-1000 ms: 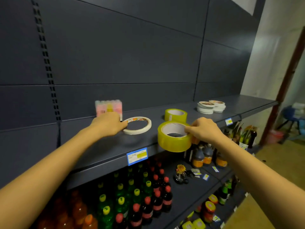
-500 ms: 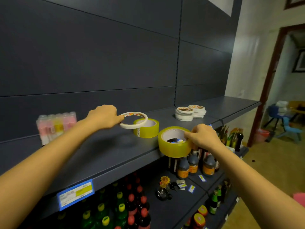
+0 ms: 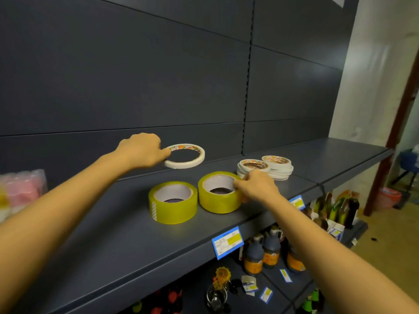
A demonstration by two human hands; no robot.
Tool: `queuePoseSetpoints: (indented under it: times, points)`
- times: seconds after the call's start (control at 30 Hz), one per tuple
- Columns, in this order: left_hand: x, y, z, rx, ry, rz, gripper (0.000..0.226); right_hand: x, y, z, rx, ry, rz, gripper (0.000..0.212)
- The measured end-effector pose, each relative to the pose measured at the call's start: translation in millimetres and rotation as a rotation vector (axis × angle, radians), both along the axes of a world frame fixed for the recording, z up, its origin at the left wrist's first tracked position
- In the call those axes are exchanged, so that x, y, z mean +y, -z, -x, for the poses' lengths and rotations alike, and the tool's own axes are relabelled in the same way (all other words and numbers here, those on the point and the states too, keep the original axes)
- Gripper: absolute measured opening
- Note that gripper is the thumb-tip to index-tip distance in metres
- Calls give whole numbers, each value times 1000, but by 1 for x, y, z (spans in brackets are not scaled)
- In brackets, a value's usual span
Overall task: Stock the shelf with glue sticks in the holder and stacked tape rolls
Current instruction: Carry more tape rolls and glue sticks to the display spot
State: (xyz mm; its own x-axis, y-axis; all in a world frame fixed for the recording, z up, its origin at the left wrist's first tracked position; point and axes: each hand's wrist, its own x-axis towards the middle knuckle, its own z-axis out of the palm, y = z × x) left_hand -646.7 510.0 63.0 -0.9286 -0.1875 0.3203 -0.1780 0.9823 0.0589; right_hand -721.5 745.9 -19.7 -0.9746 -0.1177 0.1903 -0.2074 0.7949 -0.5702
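The loose yellow roll point(image 3: 173, 201) stands flat on the dark shelf point(image 3: 108, 241), with its hole looking up. Right beside it, on its right, is the held yellow roll point(image 3: 219, 193), down at the shelf too. The right hand point(image 3: 257, 188) grips this one. Its thumb dips over the top edge into the hole, and its fingers point(image 3: 243, 197) curl around the outside wall on the far right side. Behind the loose yellow roll and higher up, near the back wall, is a thin white roll point(image 3: 184, 156) with a colourful ring inside. The left hand point(image 3: 141, 150) pinches it at its left edge. That hand's fingers are tucked in tight, with one fingertip pressed on the rim. The thin white roll looks lifted up in the air, but I cannot tell for sure if its low edge touches the shelf. Behind the held yellow roll, and to the right of the loose yellow roll, sit two white tape stacks point(image 3: 277, 166), side by side and touching. Far to the left of the loose yellow roll, at the edge of the view, is a glue stick pack point(image 3: 23, 191), pink and yellow in clear wrap, and blurry. In front of the loose yellow roll and lower, a blue price tag point(image 3: 227, 242) hangs on the shelf's front lip. Under that are dark bottles point(image 3: 263, 252) with orange labels.
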Motion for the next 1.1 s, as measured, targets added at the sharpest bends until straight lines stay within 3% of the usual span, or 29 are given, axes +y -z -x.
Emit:
queuePoseSetpoints:
  times: [0.3,0.57,0.8,1.1]
  points:
    - [43,2,40,-34,-77,13,48,36,-14,42,23,-284,-208,46]
    - [132,16,100,-40,-143,13,46,137,-30,91,-45,-411,-364,28]
    - [193,36,146,-28,-266,54,32,193,-32,125,-106,-526,-357,27]
    - [204,59,152,28,-419,-76,42,185,-27,148,-91,-702,-331,24]
